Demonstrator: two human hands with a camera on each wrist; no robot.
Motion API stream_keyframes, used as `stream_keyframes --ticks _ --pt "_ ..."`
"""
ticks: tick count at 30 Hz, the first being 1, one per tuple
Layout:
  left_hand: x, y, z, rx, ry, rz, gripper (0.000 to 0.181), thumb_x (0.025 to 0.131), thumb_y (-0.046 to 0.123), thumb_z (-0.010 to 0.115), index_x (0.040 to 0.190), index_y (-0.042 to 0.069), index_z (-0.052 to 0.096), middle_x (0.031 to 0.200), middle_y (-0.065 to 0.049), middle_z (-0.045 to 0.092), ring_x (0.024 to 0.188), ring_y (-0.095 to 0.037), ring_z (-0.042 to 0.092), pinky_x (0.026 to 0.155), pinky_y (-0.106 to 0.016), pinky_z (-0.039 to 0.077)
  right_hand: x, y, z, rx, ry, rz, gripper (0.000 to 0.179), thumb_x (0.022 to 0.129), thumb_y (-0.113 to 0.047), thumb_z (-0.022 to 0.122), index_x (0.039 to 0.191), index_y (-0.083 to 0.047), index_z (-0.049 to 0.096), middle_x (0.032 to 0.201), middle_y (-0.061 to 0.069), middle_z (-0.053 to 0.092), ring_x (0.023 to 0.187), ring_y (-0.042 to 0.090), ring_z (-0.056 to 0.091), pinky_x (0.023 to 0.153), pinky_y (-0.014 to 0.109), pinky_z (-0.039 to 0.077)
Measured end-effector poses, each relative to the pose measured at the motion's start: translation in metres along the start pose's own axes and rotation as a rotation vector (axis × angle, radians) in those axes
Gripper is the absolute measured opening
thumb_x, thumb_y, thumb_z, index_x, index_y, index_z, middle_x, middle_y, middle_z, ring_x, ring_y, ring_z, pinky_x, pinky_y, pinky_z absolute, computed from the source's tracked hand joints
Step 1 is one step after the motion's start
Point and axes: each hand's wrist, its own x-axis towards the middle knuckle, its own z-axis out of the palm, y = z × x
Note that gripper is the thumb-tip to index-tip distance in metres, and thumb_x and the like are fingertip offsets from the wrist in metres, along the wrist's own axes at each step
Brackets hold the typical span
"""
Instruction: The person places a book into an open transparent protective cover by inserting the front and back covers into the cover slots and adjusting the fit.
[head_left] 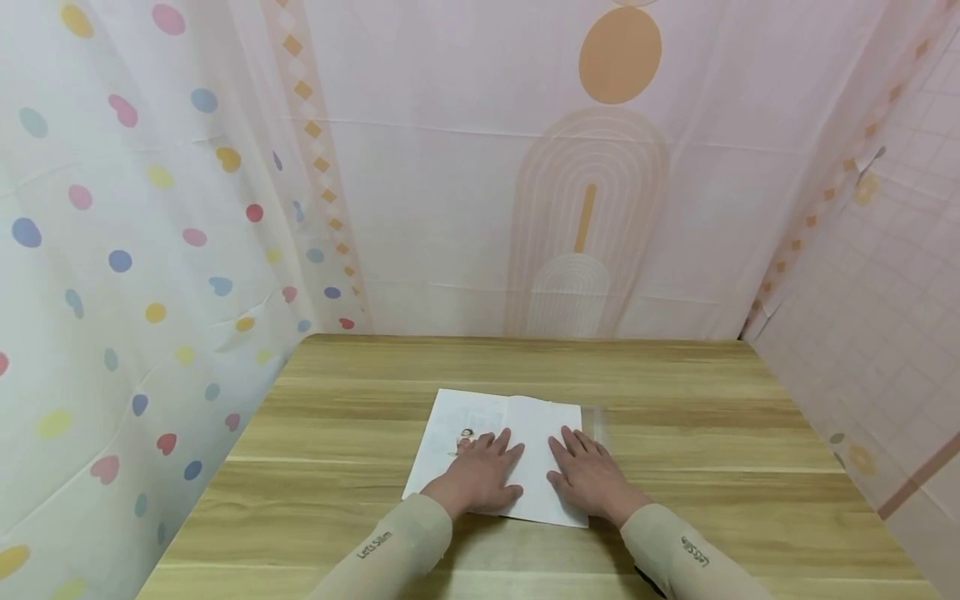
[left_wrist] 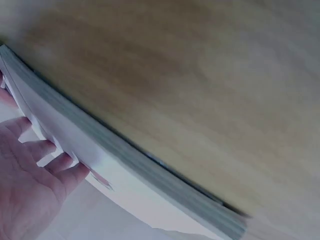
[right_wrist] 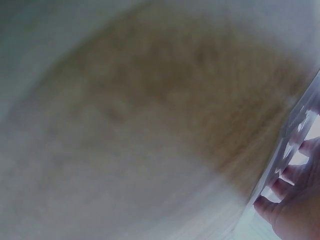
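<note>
An open book (head_left: 536,467) with white pages lies on the wooden table. A small printed figure (head_left: 466,436) shows on its left page. My left hand (head_left: 483,475) rests on that page near the fold, fingers spread. On the right page lies my right hand (head_left: 588,475), its fingers also spread and pointing away from me. From the left wrist view, the book's thick page edge (left_wrist: 125,150) runs past the fingertips of the left hand (left_wrist: 30,175). Close by the right hand (right_wrist: 295,200) in the right wrist view is a shiny clear edge (right_wrist: 285,150).
The wood-grain table (head_left: 337,433) extends around the book on every side. A strip of clear plastic (head_left: 597,425) sticks out beyond the book's right edge. Patterned curtains hang behind the table (head_left: 450,208) and at the left, with dots (head_left: 120,261); another hangs at the right.
</note>
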Motion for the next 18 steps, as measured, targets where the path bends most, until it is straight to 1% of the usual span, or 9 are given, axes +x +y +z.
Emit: stream_keyframes --ticks 6,13,18 --pt "-0.0012 -0.0018 -0.0011 -0.029 -0.008 0.003 0.068 0.093 0.049 0.059 0.152 0.02 0.042 0.161 -0.01 0.029 0.144 -0.035 0.03 0.113 -0.054 0.029 -0.0005 -0.0012 -0.0006 -0.003 0.004 -0.003 0.059 0.102 -0.038 0.05 0.149 -0.004 0.043 0.157 0.021 0.031 0.143 0.042 0.027 0.114 0.058 0.024" --pt "-0.0015 -0.0013 0.0044 0.018 0.012 0.022 0.068 0.094 0.049 0.057 0.153 0.018 0.041 0.16 -0.013 0.029 0.144 -0.037 0.03 0.114 -0.052 0.029 -0.0001 -0.0008 0.0017 -0.014 0.012 -0.001 0.059 0.102 -0.038 0.05 0.149 -0.004 0.043 0.157 0.021 0.031 0.143 0.042 0.028 0.113 0.058 0.025" --pt "-0.0016 -0.0019 0.0061 0.023 0.012 0.027 0.068 0.094 0.049 0.057 0.152 0.019 0.042 0.16 -0.012 0.029 0.144 -0.036 0.031 0.114 -0.052 0.029 -0.0017 -0.0006 0.0038 -0.014 0.018 -0.003 0.059 0.102 -0.039 0.05 0.149 -0.004 0.044 0.157 0.022 0.032 0.142 0.043 0.029 0.112 0.059 0.026"
